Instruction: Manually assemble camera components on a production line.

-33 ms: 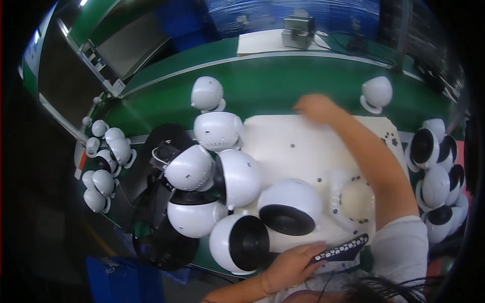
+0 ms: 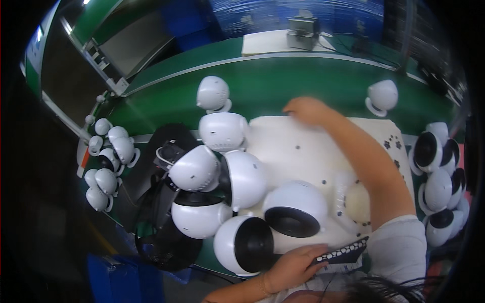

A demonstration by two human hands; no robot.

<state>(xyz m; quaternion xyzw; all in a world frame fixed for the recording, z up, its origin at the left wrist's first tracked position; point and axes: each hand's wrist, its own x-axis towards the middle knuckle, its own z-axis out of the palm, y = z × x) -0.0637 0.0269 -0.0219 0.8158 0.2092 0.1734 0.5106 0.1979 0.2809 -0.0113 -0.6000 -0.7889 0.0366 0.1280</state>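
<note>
My left hand (image 2: 295, 265) is near the front edge of the mat, closed on the left end of a black strip with white spots (image 2: 343, 252). My right arm reaches across the cream mat (image 2: 283, 135). At the mat's far edge, my right hand (image 2: 307, 111) is slightly blurred, its fingers drawn together; anything between them is hidden. Nearest my left hand are a white rounded camera housing with a black face (image 2: 295, 208) and another lying on its side (image 2: 243, 245). A clear, ring-like part (image 2: 344, 202) lies beside my right forearm.
More white housings (image 2: 222, 131) crowd the mat's left side, and others (image 2: 438, 189) are stacked at the right. Two stand on the green bench: one at the left (image 2: 212, 93), one at the right (image 2: 382, 96). Small dark pieces (image 2: 393, 143) lie on the mat. A metal box (image 2: 302, 38) stands behind.
The whole view has shifted slightly. My right hand has moved a little left along the mat's far edge. My left hand keeps its grip on the spotted strip.
</note>
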